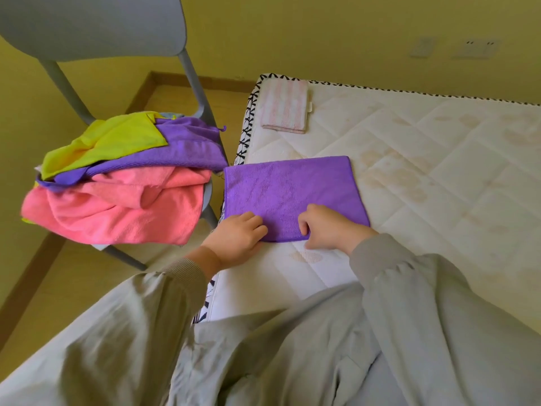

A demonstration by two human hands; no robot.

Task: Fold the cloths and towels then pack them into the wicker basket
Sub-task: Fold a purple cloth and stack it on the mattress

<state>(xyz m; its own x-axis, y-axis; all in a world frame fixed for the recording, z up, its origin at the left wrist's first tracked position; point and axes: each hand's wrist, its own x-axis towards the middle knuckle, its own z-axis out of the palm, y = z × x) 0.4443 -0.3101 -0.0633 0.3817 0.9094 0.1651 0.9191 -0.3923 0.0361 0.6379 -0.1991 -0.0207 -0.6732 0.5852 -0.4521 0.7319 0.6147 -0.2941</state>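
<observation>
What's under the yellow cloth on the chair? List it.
Under the yellow cloth lies a purple towel, and beneath that a pink towel. A pale blue edge peeks out behind. Anything deeper, and most of the chair seat, is covered.

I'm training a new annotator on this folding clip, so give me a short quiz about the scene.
1. True or false: the striped towel lies folded on the mattress.
2. Which cloth tops the pile on the chair? A pink, B yellow, C purple.
3. Fill in: the left hand and right hand hold the ___ cloth's near edge.
Key: 1 true; 2 B, the yellow cloth; 3 purple, the purple cloth.
</observation>
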